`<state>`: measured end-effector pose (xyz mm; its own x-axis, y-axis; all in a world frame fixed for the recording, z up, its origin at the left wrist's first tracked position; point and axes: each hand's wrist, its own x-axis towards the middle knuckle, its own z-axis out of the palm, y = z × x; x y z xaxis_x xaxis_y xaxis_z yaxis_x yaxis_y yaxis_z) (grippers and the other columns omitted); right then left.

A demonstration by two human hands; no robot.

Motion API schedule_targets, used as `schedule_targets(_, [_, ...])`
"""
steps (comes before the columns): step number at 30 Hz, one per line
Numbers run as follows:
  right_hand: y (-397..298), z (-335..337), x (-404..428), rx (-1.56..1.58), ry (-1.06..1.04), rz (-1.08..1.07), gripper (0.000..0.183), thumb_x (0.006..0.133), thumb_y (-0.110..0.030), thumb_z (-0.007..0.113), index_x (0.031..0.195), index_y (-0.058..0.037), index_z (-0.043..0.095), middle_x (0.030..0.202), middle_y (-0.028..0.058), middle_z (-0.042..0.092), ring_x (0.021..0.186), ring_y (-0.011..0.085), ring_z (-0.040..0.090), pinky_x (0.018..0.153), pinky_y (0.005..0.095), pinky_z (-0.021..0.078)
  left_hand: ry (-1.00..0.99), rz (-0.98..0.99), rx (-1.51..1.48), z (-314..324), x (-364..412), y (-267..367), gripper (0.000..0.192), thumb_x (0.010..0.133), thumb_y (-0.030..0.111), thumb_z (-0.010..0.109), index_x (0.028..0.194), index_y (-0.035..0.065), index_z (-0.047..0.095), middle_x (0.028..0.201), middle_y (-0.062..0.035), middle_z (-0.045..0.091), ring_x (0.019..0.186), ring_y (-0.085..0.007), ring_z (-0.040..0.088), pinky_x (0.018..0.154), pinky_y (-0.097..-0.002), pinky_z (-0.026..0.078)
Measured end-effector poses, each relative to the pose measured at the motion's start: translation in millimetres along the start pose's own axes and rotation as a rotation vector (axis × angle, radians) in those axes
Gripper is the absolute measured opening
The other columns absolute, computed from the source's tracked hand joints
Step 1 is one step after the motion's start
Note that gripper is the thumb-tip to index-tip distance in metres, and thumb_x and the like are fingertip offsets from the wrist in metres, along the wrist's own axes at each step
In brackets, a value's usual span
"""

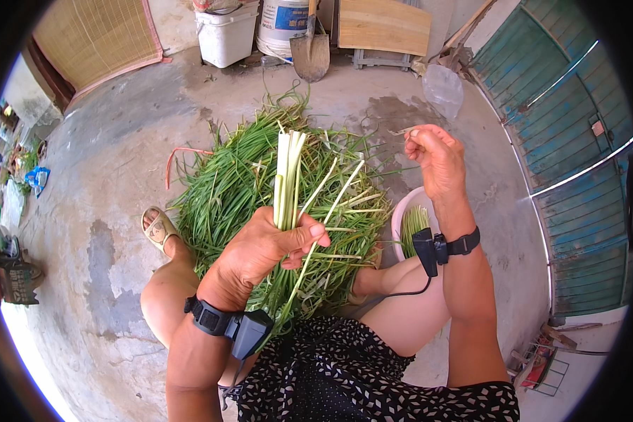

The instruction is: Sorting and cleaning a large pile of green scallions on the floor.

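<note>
My left hand (266, 240) grips a bundle of garlic chives (290, 169), pale stem ends pointing up and away from me. One longer stalk (343, 192) slants out past the thumb. Off to the right, my right hand (437, 155) is raised with thumb and fingers pinched on a thin, pale scrap (402, 131), apart from the bundle. Beneath both hands, a large heap of green chives (227, 174) lies on the floor between my legs. A pink basin (396, 227) holding more stalks (414, 224) stands beside my right leg, partly hidden by my forearm.
Against the far wall are a white square bucket (226, 39), a round paint bucket (274, 26), a shovel (310, 50) and a wooden board (385, 26). A clear plastic bag (443, 89) lies near the green metal door (569, 105). Wet patches mark the concrete floor (121, 158).
</note>
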<state>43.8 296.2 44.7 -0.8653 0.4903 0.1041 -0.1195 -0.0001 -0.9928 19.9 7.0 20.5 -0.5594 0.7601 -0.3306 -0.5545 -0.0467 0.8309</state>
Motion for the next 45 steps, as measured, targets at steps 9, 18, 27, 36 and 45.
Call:
schedule_targets(9, [-10, 39, -32, -0.305, -0.484, -0.045, 0.014, 0.088, -0.012, 0.064, 0.091, 0.0012, 0.069, 0.078, 0.0042, 0.065, 0.069, 0.0081, 0.057, 0.061, 0.0238, 0.0466, 0.018, -0.003, 0.061, -4, 1, -4, 0.026, 0.086, 0.023, 0.069, 0.088, -0.0027, 0.066, 0.067, -0.0030, 0.057, 0.055, -0.0096, 0.047, 0.047, -0.0232, 0.038])
schedule_targets(18, [-1, 41, -35, -0.703, -0.451, -0.526, 0.006, 0.073, 0.006, 0.063, 0.078, 0.0026, 0.062, 0.069, 0.0022, 0.058, 0.060, 0.0094, 0.053, 0.055, 0.0235, 0.0432, 0.123, 0.069, -0.006, -5, 1, 5, 0.019, 0.086, 0.018, 0.067, 0.085, -0.0012, 0.066, 0.071, -0.0033, 0.061, 0.052, -0.0084, 0.046, 0.044, -0.0227, 0.036])
schedule_targets(27, [11, 11, 16, -0.371, 0.171, -0.109, 0.005, 0.075, -0.004, 0.067, 0.072, -0.0022, 0.063, 0.061, 0.0020, 0.058, 0.051, 0.0094, 0.052, 0.048, 0.0232, 0.0416, -0.006, 0.108, -0.052, 0, 7, 2, 0.015, 0.088, 0.015, 0.066, 0.086, 0.0004, 0.066, 0.071, -0.0038, 0.063, 0.051, -0.0081, 0.047, 0.045, -0.0222, 0.037])
schedule_targets(36, [20, 33, -19, -0.405, -0.392, -0.036, 0.018, 0.086, -0.008, 0.062, 0.100, 0.0028, 0.065, 0.083, 0.0061, 0.067, 0.076, 0.0108, 0.061, 0.069, 0.0246, 0.0502, 0.459, 0.315, 0.044, -11, 10, 7, 0.016, 0.086, 0.015, 0.069, 0.086, -0.0007, 0.066, 0.065, 0.0003, 0.057, 0.052, -0.0055, 0.047, 0.045, -0.0189, 0.035])
schedule_targets(45, [16, 84, -61, -0.409, -0.789, 0.185, 0.024, 0.087, -0.019, 0.065, 0.096, 0.0023, 0.068, 0.081, 0.0082, 0.068, 0.075, 0.0100, 0.062, 0.069, 0.0256, 0.0504, 0.540, 0.375, 0.061, -16, 11, 7, 0.014, 0.085, 0.014, 0.070, 0.081, 0.0015, 0.065, 0.064, -0.0008, 0.059, 0.049, -0.0052, 0.046, 0.043, -0.0187, 0.034])
